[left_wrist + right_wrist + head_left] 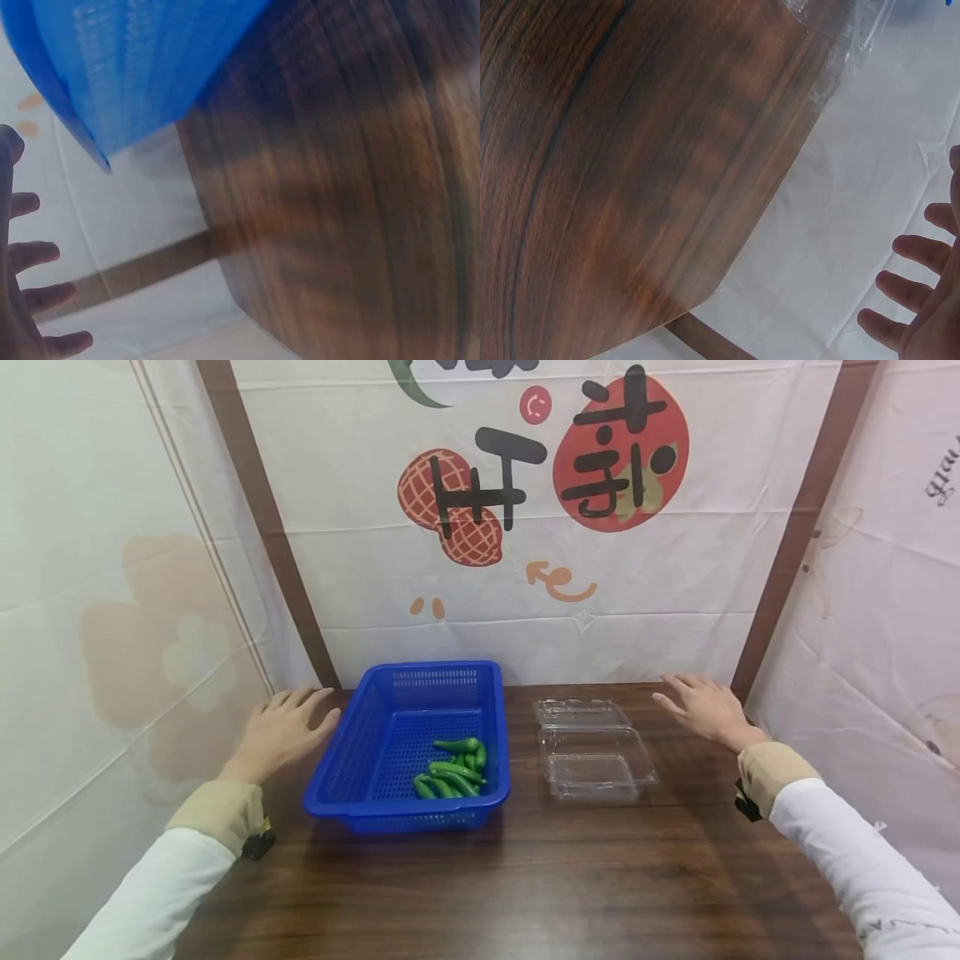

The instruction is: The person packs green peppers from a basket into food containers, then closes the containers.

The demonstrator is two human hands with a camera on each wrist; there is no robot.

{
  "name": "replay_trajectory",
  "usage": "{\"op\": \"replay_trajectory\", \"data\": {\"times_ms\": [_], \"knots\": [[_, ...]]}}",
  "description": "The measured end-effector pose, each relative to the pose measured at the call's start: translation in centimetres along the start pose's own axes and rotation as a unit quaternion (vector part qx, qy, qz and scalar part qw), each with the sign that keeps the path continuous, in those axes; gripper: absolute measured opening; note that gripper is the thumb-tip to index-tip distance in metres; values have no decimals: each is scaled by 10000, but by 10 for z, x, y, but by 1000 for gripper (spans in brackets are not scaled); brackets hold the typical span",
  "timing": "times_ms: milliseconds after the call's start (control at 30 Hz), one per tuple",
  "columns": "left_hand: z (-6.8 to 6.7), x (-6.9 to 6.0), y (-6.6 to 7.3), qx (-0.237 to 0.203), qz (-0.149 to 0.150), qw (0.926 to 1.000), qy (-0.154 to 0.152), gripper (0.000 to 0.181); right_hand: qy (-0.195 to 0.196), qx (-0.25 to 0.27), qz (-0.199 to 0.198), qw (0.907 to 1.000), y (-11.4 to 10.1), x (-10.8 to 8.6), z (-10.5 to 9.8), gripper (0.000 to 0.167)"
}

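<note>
A blue perforated basket (405, 809) stands on the table with several green peppers (453, 774) in its near right part. Just left of it is my left hand (281, 735), fingers spread and holding nothing; the left wrist view shows this hand (34, 285) beside the blue basket (142, 67). To the right of the basket lies a clear plastic box (596, 760), its lid folded open toward the back. My right hand (708, 710) is right of the box, empty with fingers extended. In the right wrist view its fingers (904, 291) are apart, and the clear box (847, 45) shows in part.
The brown wooden table (525, 893) reaches back to a white printed curtain (360, 552). More curtains hang at the left and right sides, and brown posts (262, 518) stand at the back corners.
</note>
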State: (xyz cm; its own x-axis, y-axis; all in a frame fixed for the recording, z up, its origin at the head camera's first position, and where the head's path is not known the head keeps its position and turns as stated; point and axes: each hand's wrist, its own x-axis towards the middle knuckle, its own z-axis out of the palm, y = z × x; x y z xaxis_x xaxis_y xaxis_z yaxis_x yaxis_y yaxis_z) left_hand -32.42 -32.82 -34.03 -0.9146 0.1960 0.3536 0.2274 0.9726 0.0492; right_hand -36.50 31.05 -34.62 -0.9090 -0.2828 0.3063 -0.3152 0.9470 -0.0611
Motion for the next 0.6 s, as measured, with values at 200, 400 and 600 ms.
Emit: {"op": "replay_trajectory", "data": {"times_ms": [200,400,600], "knots": [[-7,7,20,-35,120,9999,-5,59,11,9,-97,10000,-6,-3,11,57],[-11,13,36,13,286,9996,28,62,27,0,-177,9998,-15,-3,20,56],[-13,19,49,25,439,9990,-27,59,-62,122,-172,9998,-24,-2,26,57]]}}
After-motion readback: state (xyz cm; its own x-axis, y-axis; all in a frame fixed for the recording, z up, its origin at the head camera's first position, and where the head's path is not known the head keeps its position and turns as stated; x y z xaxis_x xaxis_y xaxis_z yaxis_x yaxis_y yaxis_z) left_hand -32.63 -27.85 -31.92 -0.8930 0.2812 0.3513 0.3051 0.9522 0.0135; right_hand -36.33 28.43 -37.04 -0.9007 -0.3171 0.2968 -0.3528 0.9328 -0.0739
